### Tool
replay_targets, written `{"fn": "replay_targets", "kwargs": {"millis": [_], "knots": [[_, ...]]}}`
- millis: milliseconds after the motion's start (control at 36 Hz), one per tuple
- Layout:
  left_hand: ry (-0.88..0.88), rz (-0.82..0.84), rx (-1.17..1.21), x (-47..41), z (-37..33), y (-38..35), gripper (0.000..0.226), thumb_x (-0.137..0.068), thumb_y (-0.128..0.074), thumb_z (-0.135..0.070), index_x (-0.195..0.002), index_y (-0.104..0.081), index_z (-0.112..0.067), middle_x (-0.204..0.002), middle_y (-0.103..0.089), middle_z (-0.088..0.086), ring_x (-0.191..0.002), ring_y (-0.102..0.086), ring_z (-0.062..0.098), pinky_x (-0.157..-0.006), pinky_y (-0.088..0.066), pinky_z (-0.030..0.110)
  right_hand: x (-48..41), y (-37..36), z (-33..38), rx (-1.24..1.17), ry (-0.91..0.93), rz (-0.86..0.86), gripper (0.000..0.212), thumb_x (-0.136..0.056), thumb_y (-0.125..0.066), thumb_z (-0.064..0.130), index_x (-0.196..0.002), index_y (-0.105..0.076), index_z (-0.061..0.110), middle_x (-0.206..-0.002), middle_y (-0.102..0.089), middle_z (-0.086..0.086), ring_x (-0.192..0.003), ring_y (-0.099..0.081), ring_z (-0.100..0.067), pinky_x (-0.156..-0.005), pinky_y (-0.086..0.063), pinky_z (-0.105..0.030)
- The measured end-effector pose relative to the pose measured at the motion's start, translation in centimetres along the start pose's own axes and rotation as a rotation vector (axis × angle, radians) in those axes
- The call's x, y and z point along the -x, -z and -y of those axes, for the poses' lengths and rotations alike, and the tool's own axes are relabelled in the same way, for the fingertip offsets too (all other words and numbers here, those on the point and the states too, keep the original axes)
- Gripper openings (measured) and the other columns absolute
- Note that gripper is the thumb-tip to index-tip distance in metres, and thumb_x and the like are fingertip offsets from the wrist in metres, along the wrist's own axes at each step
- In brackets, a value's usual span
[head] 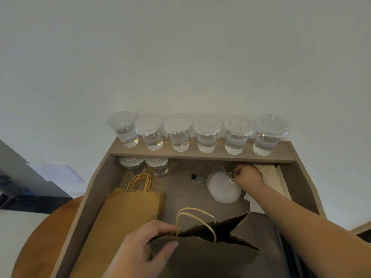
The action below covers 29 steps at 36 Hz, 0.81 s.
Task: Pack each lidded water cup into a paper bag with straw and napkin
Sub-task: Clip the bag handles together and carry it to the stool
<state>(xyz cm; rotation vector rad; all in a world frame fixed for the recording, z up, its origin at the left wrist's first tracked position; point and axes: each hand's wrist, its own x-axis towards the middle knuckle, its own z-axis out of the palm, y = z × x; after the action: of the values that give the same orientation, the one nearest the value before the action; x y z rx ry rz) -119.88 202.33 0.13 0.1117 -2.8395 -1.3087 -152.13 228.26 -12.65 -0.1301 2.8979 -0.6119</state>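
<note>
Wooden counter [180,197] — left grip [140,251] on bag [200,257] rim, right grip [249,175] outstretched

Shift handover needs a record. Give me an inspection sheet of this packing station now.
Surface: grey-brown desk with a raised shelf.
Job's things: six lidded cups on the shelf, two more cups below it; flat bags stacked left; open bag in front; napkins right.
Clutter: stack of clear lids.
Hands: left hand grips the open bag's rim; right hand at the lids, grasp unclear.
Cables: nothing seen.
Surroundings: white wall; round brown table left.
</note>
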Motion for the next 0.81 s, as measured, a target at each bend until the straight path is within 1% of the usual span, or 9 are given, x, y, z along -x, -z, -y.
{"fn": "replay_targets", "kwargs": {"millis": [83, 194, 306, 417, 472, 639, 722, 806], "knots": [[-0.006, 0.010, 0.009, -0.04, -0.01, 0.05, 0.044, -0.086, -0.085, -0.024, -0.113, -0.070, -0.056, -0.105, -0.074, -0.024, -0.103, -0.069, -0.001, -0.087, -0.051, 0.012, -0.15, -0.08, -0.12, 0.006, 0.017, 0.010, 0.030, -0.099, -0.061, 0.024, -0.124, -0.077, 0.027, -0.123, -0.075, -0.005, -0.116, -0.064, -0.031, -0.097, -0.056, -0.037], [-0.007, 0.014, 0.016, 0.01, 0.07, 0.02, 0.044, -0.087, -0.084, -0.025, -0.112, -0.069, -0.057, -0.105, -0.074, -0.024, -0.102, -0.069, -0.001, -0.087, -0.051, 0.012, -0.13, -0.10, -0.23, 0.046, 0.040, 0.046, 0.037, -0.097, -0.060, 0.020, -0.129, -0.076, 0.031, -0.128, -0.074, -0.004, -0.119, -0.064, -0.031, -0.098, -0.056, -0.037], [0.002, 0.004, 0.034, 0.14, -0.03, -0.13, 0.042, -0.087, -0.084, -0.023, -0.111, -0.071, -0.055, -0.103, -0.075, -0.022, -0.100, -0.070, 0.001, -0.086, -0.052, 0.014, -0.18, -0.10, -0.34, 0.031, 0.035, 0.049, 0.029, -0.097, -0.060, 0.022, -0.119, -0.077, 0.031, -0.122, -0.075, -0.001, -0.117, -0.064, -0.029, -0.096, -0.056, -0.037], [-0.004, -0.018, 0.048, 0.28, -0.16, -0.20, 0.043, -0.087, -0.085, -0.017, -0.110, -0.072, -0.051, -0.101, -0.076, -0.020, -0.097, -0.071, 0.001, -0.084, -0.051, 0.011, -0.35, -0.18, -0.52, -0.027, 0.023, 0.043, 0.021, -0.096, -0.063, 0.018, -0.114, -0.074, 0.022, -0.118, -0.075, -0.005, -0.114, -0.065, -0.030, -0.098, -0.055, -0.038], [-0.001, -0.014, 0.045, 0.30, -0.21, -0.19, 0.044, -0.087, -0.084, -0.018, -0.111, -0.072, -0.052, -0.101, -0.076, -0.021, -0.098, -0.070, 0.000, -0.086, -0.050, 0.011, -0.47, -0.14, -0.57, -0.056, 0.018, 0.048, 0.019, -0.096, -0.064, 0.017, -0.111, -0.076, 0.019, -0.116, -0.076, -0.006, -0.113, -0.066, -0.030, -0.098, -0.056, -0.039], [0.007, 0.017, 0.026, 0.07, -0.12, 0.08, 0.044, -0.088, -0.083, -0.024, -0.113, -0.069, -0.057, -0.105, -0.074, -0.024, -0.102, -0.069, 0.000, -0.088, -0.051, 0.013, -0.47, 0.21, -0.51, -0.058, 0.002, 0.073, 0.024, -0.095, -0.063, 0.012, -0.108, -0.083, 0.019, -0.116, -0.078, -0.004, -0.111, -0.069, -0.028, -0.096, -0.058, -0.036], [0.006, 0.019, 0.023, -0.01, -0.10, 0.14, 0.044, -0.088, -0.083, -0.025, -0.113, -0.068, -0.058, -0.106, -0.074, -0.025, -0.102, -0.070, -0.001, -0.088, -0.052, 0.013, -0.48, 0.28, -0.52, -0.080, -0.005, 0.073, 0.026, -0.093, -0.062, 0.010, -0.105, -0.084, 0.019, -0.111, -0.079, -0.003, -0.102, -0.070, -0.026, -0.090, -0.059, -0.036], [0.004, 0.025, 0.022, -0.03, -0.14, 0.17, 0.044, -0.088, -0.083, -0.026, -0.114, -0.068, -0.059, -0.106, -0.073, -0.025, -0.101, -0.069, -0.001, -0.088, -0.053, 0.015, -0.44, 0.19, -0.70, -0.130, 0.002, 0.041, 0.028, -0.097, -0.061, 0.010, -0.111, -0.083, 0.019, -0.114, -0.079, -0.002, -0.104, -0.069, -0.025, -0.089, -0.058, -0.036]]}}
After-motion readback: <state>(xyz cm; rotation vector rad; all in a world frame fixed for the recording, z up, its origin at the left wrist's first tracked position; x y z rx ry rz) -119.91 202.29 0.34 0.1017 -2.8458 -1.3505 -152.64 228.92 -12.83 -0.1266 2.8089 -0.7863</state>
